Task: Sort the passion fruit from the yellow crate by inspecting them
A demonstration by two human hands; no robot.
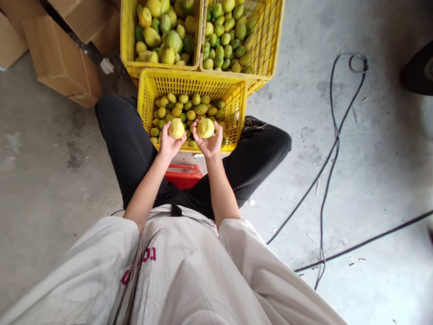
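Note:
My left hand [171,140] is closed around a pale yellow, lemon-like fruit [176,128]. A second one, a yellow fruit [205,128] with a greenish crease, rests in my right hand [210,141], its fingers curled about it. Both hands are side by side above the near edge of a small yellow slotted crate [239,113]. Inside that crate lie many smaller green and yellow fruits [201,109]. The two held fruits are apart from each other.
Behind stand two yellow crates, a left one [126,36] with larger fruits and a right one [270,40] with greener ones. Cardboard boxes [61,58] are at upper left. A red plastic seat [184,178] shows between my legs. Black cable [336,140] loops across the floor.

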